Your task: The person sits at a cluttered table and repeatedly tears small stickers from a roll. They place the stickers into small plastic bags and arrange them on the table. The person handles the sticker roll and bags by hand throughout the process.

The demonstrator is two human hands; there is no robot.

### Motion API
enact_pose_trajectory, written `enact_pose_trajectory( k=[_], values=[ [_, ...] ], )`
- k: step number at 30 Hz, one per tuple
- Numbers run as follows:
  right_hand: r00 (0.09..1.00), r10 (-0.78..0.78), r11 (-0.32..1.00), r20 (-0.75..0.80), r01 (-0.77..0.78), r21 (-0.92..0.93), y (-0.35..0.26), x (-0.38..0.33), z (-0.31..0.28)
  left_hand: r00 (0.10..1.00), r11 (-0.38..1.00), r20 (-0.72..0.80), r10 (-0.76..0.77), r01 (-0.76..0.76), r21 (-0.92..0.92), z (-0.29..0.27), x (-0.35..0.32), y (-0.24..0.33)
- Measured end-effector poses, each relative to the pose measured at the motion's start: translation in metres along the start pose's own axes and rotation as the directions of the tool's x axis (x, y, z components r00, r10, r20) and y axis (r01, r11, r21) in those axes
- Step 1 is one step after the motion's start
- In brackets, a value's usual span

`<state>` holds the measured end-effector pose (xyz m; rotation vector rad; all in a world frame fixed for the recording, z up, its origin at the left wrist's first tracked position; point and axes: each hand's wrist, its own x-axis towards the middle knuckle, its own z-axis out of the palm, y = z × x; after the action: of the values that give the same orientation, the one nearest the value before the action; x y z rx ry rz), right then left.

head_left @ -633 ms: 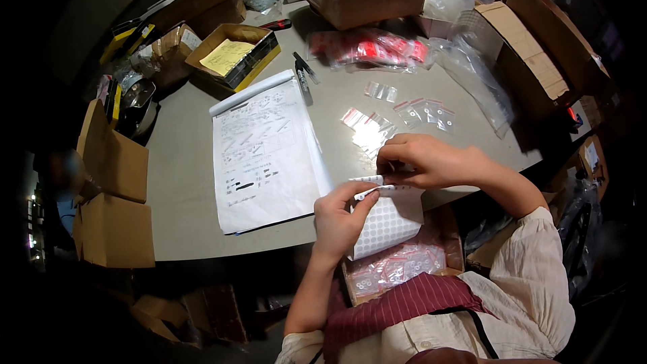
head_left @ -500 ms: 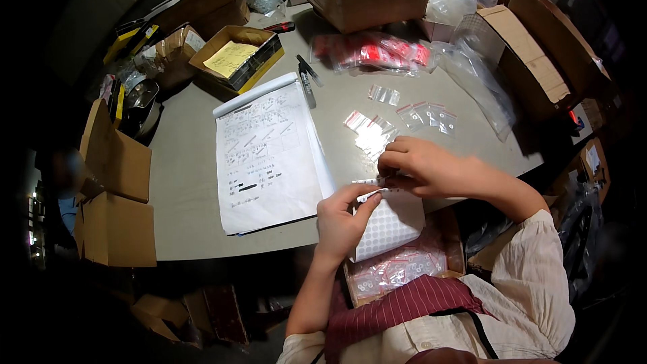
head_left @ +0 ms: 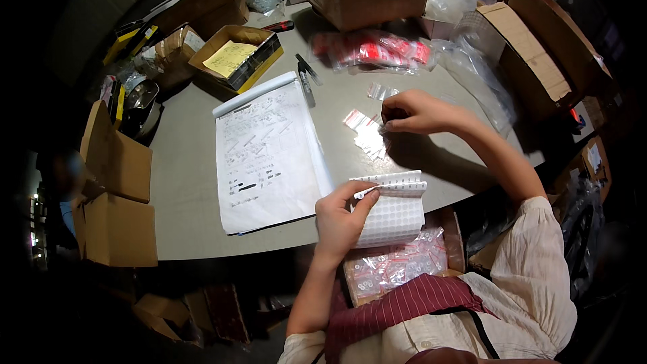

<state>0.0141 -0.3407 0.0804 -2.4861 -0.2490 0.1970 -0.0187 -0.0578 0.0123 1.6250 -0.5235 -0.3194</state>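
Observation:
My left hand (head_left: 339, 221) pinches a folded white sheet of small round stickers (head_left: 391, 219) between thumb and fingers at the table's near edge. Farther up, my right hand (head_left: 419, 112) is closed in a pinch over the table; what sits between its fingertips is too small to make out. Just left of those fingertips lies a pile of small clear zip bags (head_left: 367, 136) with red strips, shining in the light. Beyond the hand, more small zip bags (head_left: 381, 91) lie in a row, partly hidden by it.
Below the sticker sheet, a carton holds many small bags of white rings (head_left: 397, 269). A handwritten notepad (head_left: 269, 155) lies left, with pens (head_left: 304, 84) by its top. Red-and-clear packages (head_left: 371, 52), a brown carton (head_left: 360, 3) and a yellow-black box (head_left: 259, 67) stand farther back.
My right hand has left the sticker sheet and moved up and away, to the small zip bags. The sheet, still in my left hand, now shows its folded upper part.

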Motion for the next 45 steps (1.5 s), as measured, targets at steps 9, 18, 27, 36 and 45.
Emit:
enact_pose_trajectory(
  k=[9,18,27,36,45],
  values=[
    [0.974,0.209,0.918,-0.09,-0.227,-0.326,0.03,0.007,-0.002,1.0,1.0,-0.008,-0.023,0.023,-0.017,0.001,-0.002,-0.002],
    [0.971,0.14,0.871,-0.195,-0.214,-0.441,0.026,0.01,0.0,1.0,0.999,-0.02,-0.02,0.019,-0.034,0.001,-0.002,0.0],
    [0.921,0.388,0.776,-0.043,-0.351,-0.523,0.001,0.006,-0.019,1.0,1.0,0.015,-0.011,0.011,0.003,-0.001,-0.003,0.0],
    [0.986,0.11,0.993,-0.129,-0.114,-0.026,0.075,0.0,-0.05,1.0,1.0,0.014,0.023,-0.023,0.017,0.0,-0.001,0.004],
    [0.994,-0.008,0.878,-0.114,-0.048,-0.476,0.085,0.019,-0.035,0.999,1.0,0.045,0.022,-0.022,-0.002,-0.002,-0.001,0.003]
  ],
)
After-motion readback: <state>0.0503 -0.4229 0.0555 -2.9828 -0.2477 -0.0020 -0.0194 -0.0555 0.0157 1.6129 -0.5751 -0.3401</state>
